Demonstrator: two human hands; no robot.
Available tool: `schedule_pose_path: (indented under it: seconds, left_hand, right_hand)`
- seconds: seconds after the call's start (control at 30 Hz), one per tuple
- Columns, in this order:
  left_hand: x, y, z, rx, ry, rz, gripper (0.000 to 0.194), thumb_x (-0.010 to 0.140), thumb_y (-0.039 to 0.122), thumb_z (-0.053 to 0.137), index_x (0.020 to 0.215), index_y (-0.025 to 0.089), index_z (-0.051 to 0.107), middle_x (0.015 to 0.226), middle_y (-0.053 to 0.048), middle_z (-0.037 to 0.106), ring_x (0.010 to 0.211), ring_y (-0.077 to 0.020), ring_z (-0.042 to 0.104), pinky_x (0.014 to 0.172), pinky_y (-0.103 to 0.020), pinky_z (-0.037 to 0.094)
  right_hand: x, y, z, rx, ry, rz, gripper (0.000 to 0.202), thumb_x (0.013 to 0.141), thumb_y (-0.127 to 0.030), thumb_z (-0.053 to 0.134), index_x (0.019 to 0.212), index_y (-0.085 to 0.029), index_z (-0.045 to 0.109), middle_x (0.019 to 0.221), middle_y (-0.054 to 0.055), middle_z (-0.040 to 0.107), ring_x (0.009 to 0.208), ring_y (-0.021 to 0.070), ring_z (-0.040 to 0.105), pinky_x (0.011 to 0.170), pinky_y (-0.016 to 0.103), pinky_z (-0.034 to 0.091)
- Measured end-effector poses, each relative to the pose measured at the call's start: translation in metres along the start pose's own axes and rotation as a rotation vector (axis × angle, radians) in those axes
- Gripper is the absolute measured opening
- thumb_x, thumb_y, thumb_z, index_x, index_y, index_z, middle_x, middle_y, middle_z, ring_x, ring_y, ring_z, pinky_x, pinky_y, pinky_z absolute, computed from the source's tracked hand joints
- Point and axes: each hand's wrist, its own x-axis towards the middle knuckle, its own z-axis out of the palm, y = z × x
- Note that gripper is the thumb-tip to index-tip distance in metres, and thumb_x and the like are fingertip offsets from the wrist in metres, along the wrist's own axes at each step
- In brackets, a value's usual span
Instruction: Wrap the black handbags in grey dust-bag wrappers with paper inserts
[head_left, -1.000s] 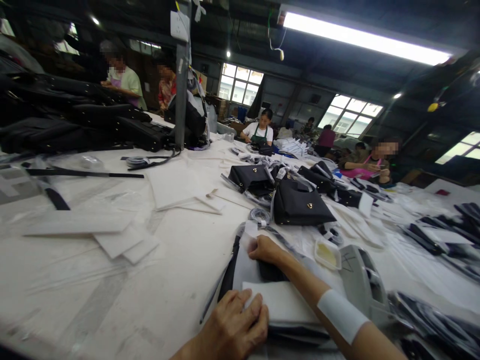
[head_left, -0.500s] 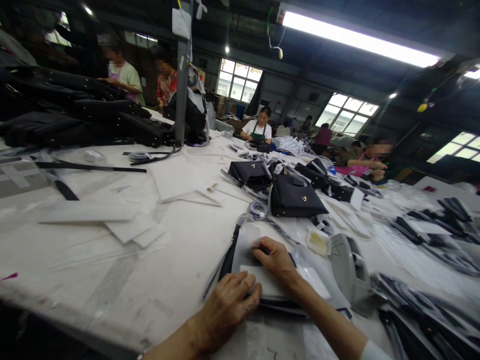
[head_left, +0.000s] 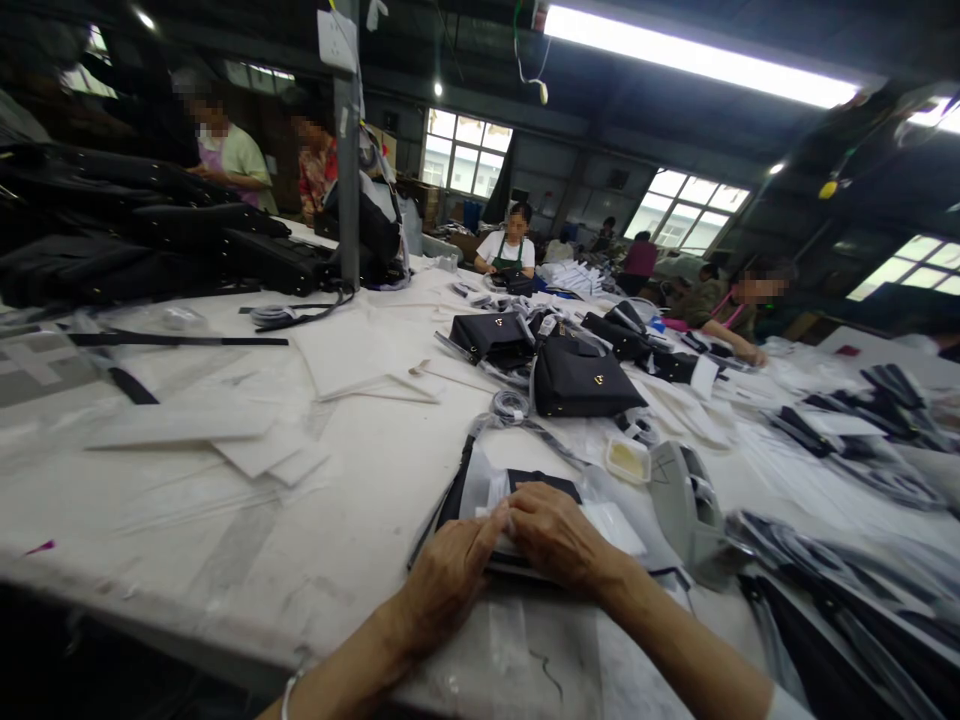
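A dark bag lies flat near the table's front edge, with thin white sheet material over it. My left hand rests at its lower left, fingers closed at the white material. Beside it, fingertips touching or nearly so, my right hand bends its closed fingers over the same spot. What the fingertips pinch is hidden. A black patch shows just above my right hand. The bag's wrapped strap is coiled beyond it.
Right of the bag stand a yellowish tub and a grey tape dispenser. Finished-looking black bags lie behind. White sheets are at left, wrapped straps at right. Several people work farther back.
My right hand has moved down and left, meeting my left hand. The raised white flap has come down, uncovering more of the black patch. The camera view has shifted slightly.
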Motion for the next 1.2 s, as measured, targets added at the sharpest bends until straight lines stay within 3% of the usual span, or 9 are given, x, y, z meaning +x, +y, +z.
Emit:
schedule_pose_path:
  seconds: [0.1,0.23,0.4,0.47,0.6,0.7,0.87,1.07,1.2]
  left_hand:
    - [0.000,0.000,-0.002,-0.022,-0.015,-0.074,0.073,0.086,0.004,0.045,0.153,0.009,0.019,0.101,-0.011,0.069,0.084,-0.0220,0.067,0.072,-0.033,0.057]
    - [0.000,-0.002,0.000,-0.009,-0.017,-0.054,0.051,0.091,0.011,0.054,0.140,0.013,0.040,0.103,-0.010,0.069,0.089,-0.0228,0.068,0.076,-0.034,0.058]
    - [-0.001,-0.004,0.000,-0.015,-0.054,-0.016,0.039,0.090,0.009,0.056,0.128,0.015,0.050,0.108,-0.010,0.068,0.097,-0.0228,0.067,0.080,-0.034,0.057]
    - [-0.002,-0.004,0.000,-0.012,-0.067,-0.008,0.040,0.089,0.007,0.054,0.128,0.015,0.052,0.109,-0.010,0.068,0.098,-0.0227,0.067,0.081,-0.035,0.057]
    - [-0.003,-0.004,0.000,0.003,-0.057,-0.010,0.039,0.090,0.007,0.051,0.128,0.015,0.054,0.114,-0.013,0.067,0.101,-0.0236,0.066,0.084,-0.036,0.057]
    - [-0.001,-0.005,-0.003,0.015,-0.056,0.009,0.037,0.091,0.007,0.049,0.127,0.014,0.055,0.128,-0.017,0.061,0.102,-0.0238,0.066,0.083,-0.036,0.056]
    - [0.005,-0.008,-0.008,-0.019,-0.080,0.102,0.038,0.098,0.010,0.043,0.134,0.017,0.051,0.121,-0.010,0.068,0.110,-0.0194,0.064,0.088,-0.031,0.053]
    - [0.003,-0.016,-0.006,0.001,-0.091,0.140,0.027,0.099,0.015,0.048,0.124,0.021,0.057,0.119,-0.008,0.068,0.108,-0.0187,0.065,0.087,-0.030,0.051]
    - [-0.005,-0.013,-0.008,0.013,-0.110,0.170,0.025,0.099,0.014,0.049,0.119,0.021,0.060,0.122,-0.007,0.067,0.112,-0.0207,0.063,0.091,-0.034,0.051]
  right_hand:
    - [-0.001,-0.016,-0.002,-0.003,-0.017,0.053,0.015,0.093,-0.014,0.051,0.083,-0.019,0.062,0.079,0.005,0.068,0.073,0.0184,0.062,0.074,0.031,0.050]
    - [-0.011,-0.036,-0.006,0.040,0.049,0.137,0.013,0.093,-0.015,0.054,0.101,-0.015,0.064,0.093,0.009,0.071,0.084,0.0223,0.067,0.080,0.035,0.054]
    - [-0.049,-0.060,-0.028,0.147,0.249,0.073,0.019,0.095,-0.013,0.056,0.112,-0.017,0.063,0.100,0.009,0.073,0.094,0.0205,0.068,0.091,0.036,0.054]
    - [-0.067,-0.069,-0.031,0.180,0.205,0.070,0.018,0.094,-0.014,0.058,0.110,-0.019,0.063,0.094,0.006,0.074,0.088,0.0186,0.069,0.088,0.033,0.055]
    - [-0.093,-0.084,-0.008,0.095,-0.009,-0.017,0.038,0.088,-0.031,0.067,0.123,-0.017,0.061,0.116,0.013,0.073,0.112,0.0295,0.066,0.099,0.044,0.055]
    - [-0.099,-0.090,0.019,0.094,0.012,-0.033,0.042,0.087,-0.022,0.060,0.128,-0.015,0.058,0.123,0.013,0.070,0.122,0.0300,0.061,0.108,0.049,0.048]
    - [-0.089,-0.100,0.034,0.236,0.183,0.031,0.033,0.085,-0.007,0.050,0.115,-0.018,0.059,0.101,0.008,0.076,0.105,0.0199,0.070,0.108,0.039,0.048]
    - [-0.071,-0.119,0.049,0.297,0.342,0.065,0.027,0.087,-0.005,0.045,0.104,-0.021,0.058,0.079,0.003,0.073,0.071,0.0147,0.070,0.090,0.030,0.057]
    - [-0.062,-0.117,0.037,0.307,0.284,0.074,0.023,0.091,-0.008,0.042,0.100,-0.021,0.059,0.072,0.003,0.070,0.061,0.0160,0.065,0.065,0.025,0.054]
